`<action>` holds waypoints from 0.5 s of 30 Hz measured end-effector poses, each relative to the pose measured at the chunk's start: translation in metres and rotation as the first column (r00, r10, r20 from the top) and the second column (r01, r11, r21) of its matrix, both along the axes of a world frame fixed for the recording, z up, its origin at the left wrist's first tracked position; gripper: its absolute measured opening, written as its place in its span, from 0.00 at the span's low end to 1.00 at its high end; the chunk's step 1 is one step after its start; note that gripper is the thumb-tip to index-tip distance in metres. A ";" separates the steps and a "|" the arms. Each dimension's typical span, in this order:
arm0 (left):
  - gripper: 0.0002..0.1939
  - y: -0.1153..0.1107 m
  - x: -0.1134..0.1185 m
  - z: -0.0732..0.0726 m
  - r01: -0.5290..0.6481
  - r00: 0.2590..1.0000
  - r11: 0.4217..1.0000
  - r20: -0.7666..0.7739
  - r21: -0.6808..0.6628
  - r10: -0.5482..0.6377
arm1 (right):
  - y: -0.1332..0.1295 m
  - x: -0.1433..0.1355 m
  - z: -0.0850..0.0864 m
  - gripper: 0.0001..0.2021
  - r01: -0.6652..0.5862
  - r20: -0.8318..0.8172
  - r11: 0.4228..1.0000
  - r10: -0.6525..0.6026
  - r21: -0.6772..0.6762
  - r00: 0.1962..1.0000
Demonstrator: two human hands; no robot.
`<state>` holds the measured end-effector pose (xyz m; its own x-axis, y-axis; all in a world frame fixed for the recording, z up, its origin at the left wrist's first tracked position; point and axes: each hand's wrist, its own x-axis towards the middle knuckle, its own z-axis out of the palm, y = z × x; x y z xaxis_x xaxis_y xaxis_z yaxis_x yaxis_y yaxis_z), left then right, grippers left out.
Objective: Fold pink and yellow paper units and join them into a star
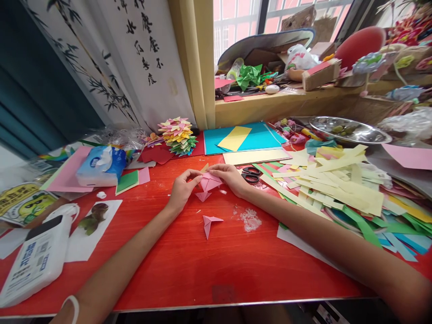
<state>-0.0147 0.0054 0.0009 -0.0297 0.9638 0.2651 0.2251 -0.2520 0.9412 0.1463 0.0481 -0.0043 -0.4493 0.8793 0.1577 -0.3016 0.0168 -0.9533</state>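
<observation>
Between my two hands is a folded pink paper [209, 182], pinched at its upper edge. My left hand [185, 188] grips its left side with thumb and fingers together. On the other side, my right hand [227, 176] holds the top right of the same paper. Just below it a small pink folded piece [203, 196] lies on the red table [162, 270]. Nearer the front edge rests another pink folded piece [210, 224] with pointed arms. Black-handled scissors [251, 174] lie right beside my right hand.
Paper strips [337, 180] pile up at the right, under and beyond my right forearm. Behind my hands stand a layered origami stack [178, 135] and blue sheets [259, 135]. A tissue pack [101, 165] and a white box [37, 258] are at the left.
</observation>
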 end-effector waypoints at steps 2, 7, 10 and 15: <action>0.09 0.001 0.000 0.000 -0.002 1.000 1.000 -0.014 0.005 0.002 | 0.001 0.000 0.000 0.07 0.001 0.018 0.999 -0.002 0.032 1.000; 0.10 0.002 0.000 -0.002 0.029 1.000 0.999 0.006 -0.015 -0.029 | 0.001 0.000 0.000 0.07 0.002 0.080 0.987 -0.015 0.159 0.997; 0.11 0.001 0.000 -0.002 0.040 0.999 0.999 0.007 -0.035 -0.040 | 0.000 0.000 0.000 0.12 -0.013 0.096 0.987 -0.002 0.160 0.995; 0.13 0.001 0.000 -0.001 0.026 0.999 0.999 0.035 -0.036 -0.025 | 0.001 0.000 -0.004 0.15 -0.025 0.144 0.994 0.009 0.105 0.990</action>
